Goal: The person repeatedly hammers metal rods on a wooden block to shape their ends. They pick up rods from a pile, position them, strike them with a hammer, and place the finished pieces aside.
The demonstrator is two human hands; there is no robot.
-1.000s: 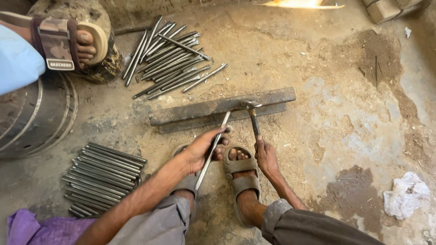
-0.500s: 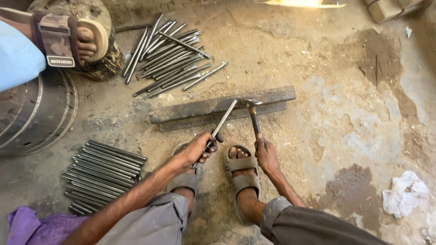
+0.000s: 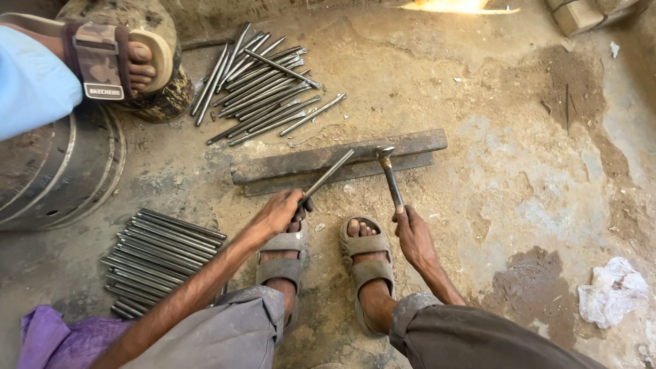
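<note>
Biggest thing in your view is the dusty concrete floor [image 3: 519, 171], with a stack of round metal drums [image 3: 55, 174] lying at the left edge and another person's sandalled foot [image 3: 119, 58] propped up in the upper left corner. Across the middle runs a long flat steel bar [image 3: 301, 164], kind of an anvil, lying on the floor just above your own sandalled feet [image 3: 365, 256]. Above it, upper centre-left, there's a loose heap of metal rods [image 3: 263, 82], and a neater stack of rods [image 3: 160, 249] sits lower left beside your left arm. A crumpled white rag [image 3: 611, 294] is off at the lower right. Your left hand [image 3: 279, 213] is closed around the near end of a single rod [image 3: 328, 174], which slants up so its far tip rests on the steel bar. Your right hand [image 3: 413, 236] is wrapped tight round the handle of a small hammer [image 3: 389, 174], head sitting right at the bar's near edge, just beside the rod's tip.
</note>
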